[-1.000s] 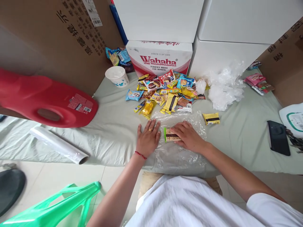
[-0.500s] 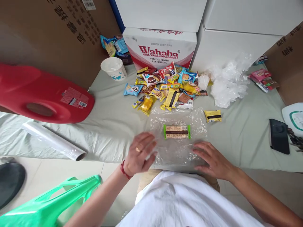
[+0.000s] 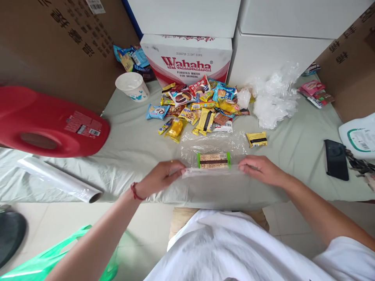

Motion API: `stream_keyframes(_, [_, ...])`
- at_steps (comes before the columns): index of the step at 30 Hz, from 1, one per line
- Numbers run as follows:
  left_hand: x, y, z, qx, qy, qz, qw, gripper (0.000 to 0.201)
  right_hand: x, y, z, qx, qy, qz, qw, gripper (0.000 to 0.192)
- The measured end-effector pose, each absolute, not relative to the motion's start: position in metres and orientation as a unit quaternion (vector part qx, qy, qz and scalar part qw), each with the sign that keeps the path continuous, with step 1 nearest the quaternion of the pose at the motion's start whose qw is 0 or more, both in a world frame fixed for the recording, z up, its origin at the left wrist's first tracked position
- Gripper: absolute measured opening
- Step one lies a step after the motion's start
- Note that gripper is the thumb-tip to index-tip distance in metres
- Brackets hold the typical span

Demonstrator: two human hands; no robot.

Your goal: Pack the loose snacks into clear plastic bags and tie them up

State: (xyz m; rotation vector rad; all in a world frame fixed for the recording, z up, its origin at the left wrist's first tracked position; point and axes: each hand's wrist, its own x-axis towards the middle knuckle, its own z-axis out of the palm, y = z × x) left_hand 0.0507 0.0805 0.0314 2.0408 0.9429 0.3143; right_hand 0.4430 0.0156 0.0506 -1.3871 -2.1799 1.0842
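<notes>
While hands [image 3: 159, 176] [image 3: 263, 169] pinch clear film [image 3: 205, 172] near snack bar [image 3: 213, 160], red jug [image 3: 55, 117] cut off left.

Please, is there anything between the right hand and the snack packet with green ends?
Only the clear film: the right hand and left hand hold its edge along the near side of the packet. No other obstacle is visible.

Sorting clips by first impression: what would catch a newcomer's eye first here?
The big red jug at the left stands out first, then the heap of bright snack packets before the Wahaha box. Front and centre, the left hand and right hand hold the near edge of clear film under a green-ended bar.
</notes>
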Motion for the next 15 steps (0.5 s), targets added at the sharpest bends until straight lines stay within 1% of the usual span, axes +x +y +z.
stream_keyframes(2, [0.057, 0.113, 0.030, 0.803, 0.414, 0.128, 0.409, 0.032, 0.445, 0.041, 0.050, -0.527, -0.739, 0.393, 0.148, 0.040])
stream_keyframes(3, [0.060, 0.128, 0.027, 0.799, 0.443, 0.137, 0.382, 0.032, 0.447, 0.053, 0.046, -0.552, -0.729, 0.384, 0.127, 0.039])
stream_keyframes(5, [0.064, 0.155, 0.023, 0.786, 0.505, 0.161, 0.317, 0.030, 0.451, 0.072, 0.039, -0.599, -0.724, 0.335, 0.066, 0.030])
stream_keyframes(7, [0.063, 0.168, 0.026, 0.764, 0.559, 0.190, 0.261, 0.028, 0.457, 0.086, 0.036, -0.625, -0.736, 0.260, 0.024, 0.028])
stream_keyframes(8, [0.062, 0.167, 0.031, 0.751, 0.581, 0.211, 0.232, 0.027, 0.458, 0.092, 0.037, -0.630, -0.745, 0.220, 0.022, 0.030])
stream_keyframes(10, [0.063, 0.151, 0.046, 0.721, 0.616, 0.280, 0.149, 0.022, 0.458, 0.102, 0.042, -0.628, -0.762, 0.148, 0.051, 0.034])
stream_keyframes(12, [0.074, 0.121, 0.062, 0.700, 0.608, 0.372, 0.054, 0.020, 0.449, 0.113, 0.047, -0.600, -0.788, 0.114, 0.073, 0.033])
stream_keyframes(13, [0.084, 0.103, 0.067, 0.717, 0.575, 0.391, 0.047, 0.020, 0.440, 0.119, 0.049, -0.574, -0.807, 0.115, 0.072, 0.032])
stream_keyframes(14, [0.096, 0.086, 0.069, 0.755, 0.523, 0.390, 0.067, 0.021, 0.430, 0.125, 0.048, -0.546, -0.826, 0.121, 0.065, 0.030])
stream_keyframes(15, [0.110, 0.071, 0.068, 0.810, 0.454, 0.354, 0.110, 0.023, 0.419, 0.131, 0.047, -0.523, -0.841, 0.126, 0.053, 0.029])
